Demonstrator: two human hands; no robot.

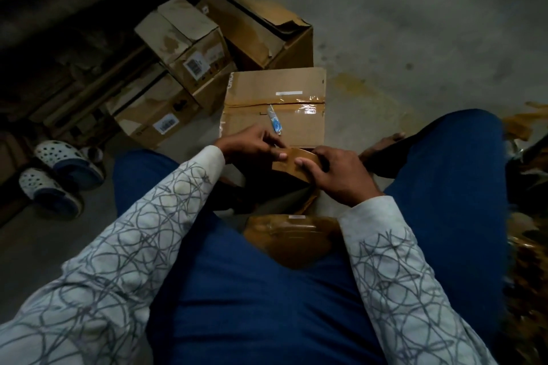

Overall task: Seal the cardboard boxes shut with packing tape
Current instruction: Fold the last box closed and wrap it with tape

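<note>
Grey concrete floor (415,24) carries white perforated sandals (59,169) at its left edge, then worn stacked cardboard boxes (184,47). Mid-floor we note a taped flat cardboard box (275,83), small blue cutter (275,123) atop. Above its near edge, left hand (252,147) pinches the brown packing-tape roll (299,163); right hand (341,175) grips it. We judge the end is being freed; next, draw a strip.

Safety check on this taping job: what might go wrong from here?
The left hand and right hand hold the tape roll in dim light; its end may be hard to find. The small blue cutter lies loose on the taped box just beyond them; a forward reach might knock it off.
</note>
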